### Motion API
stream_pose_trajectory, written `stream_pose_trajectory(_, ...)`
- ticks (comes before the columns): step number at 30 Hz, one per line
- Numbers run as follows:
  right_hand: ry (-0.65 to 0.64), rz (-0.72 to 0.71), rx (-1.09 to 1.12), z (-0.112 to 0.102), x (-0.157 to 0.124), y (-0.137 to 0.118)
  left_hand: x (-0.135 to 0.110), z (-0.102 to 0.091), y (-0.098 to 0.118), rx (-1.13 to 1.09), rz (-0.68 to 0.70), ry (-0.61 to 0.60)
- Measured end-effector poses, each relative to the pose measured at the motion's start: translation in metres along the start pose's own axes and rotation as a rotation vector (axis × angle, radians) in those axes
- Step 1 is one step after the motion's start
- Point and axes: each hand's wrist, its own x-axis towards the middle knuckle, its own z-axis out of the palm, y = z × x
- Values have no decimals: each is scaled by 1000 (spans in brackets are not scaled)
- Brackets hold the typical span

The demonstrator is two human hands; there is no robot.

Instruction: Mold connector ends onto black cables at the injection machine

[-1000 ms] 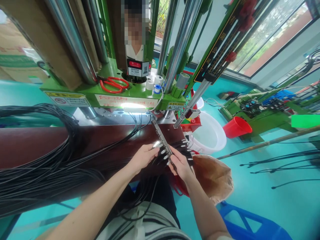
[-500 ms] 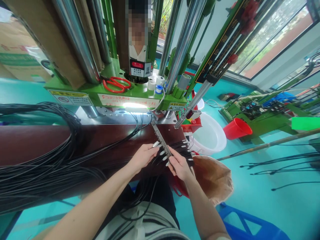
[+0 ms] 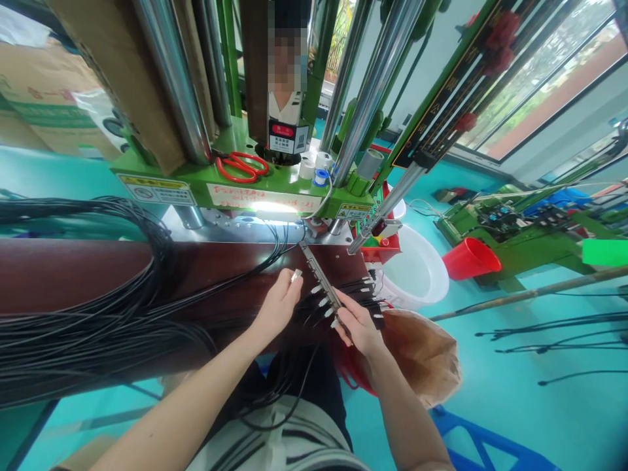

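Note:
My left hand [image 3: 277,304] pinches the metal connector tip [image 3: 296,275] of a thin black cable, held just left of a long metal fixture bar [image 3: 320,283]. My right hand [image 3: 359,325] grips the near end of that bar. Several connector tips stick out along the bar's left side, and black cables [image 3: 360,288] fan off to its right. Both hands hover over the dark red bench top [image 3: 73,275] in front of a green press machine [image 3: 235,186].
A thick bundle of black cables [image 3: 88,327] lies across the bench at left. Red scissors [image 3: 243,167] and tape rolls [image 3: 314,169] sit on the machine's ledge. A white basin [image 3: 417,268], red cup [image 3: 468,258] and brown paper bag [image 3: 422,353] stand at right on the teal floor.
My left hand has pulled a little left and up from the bar with one connector tip pinched in it. The right hand keeps its hold on the bar.

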Motion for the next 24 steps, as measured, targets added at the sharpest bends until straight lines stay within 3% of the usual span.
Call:
stream_pose_trajectory(5,-69,13,-50,-3,0,0,-2,-1,-2,91,135,-51)
stream_pose_trajectory(17,-136,8,-225,1,1,-12,-1,-4,-8,27,52,-22)
stream_pose_trajectory(24,-83,53,-37,-4,3,-3,-2,-3,3,-177,-51,-7)
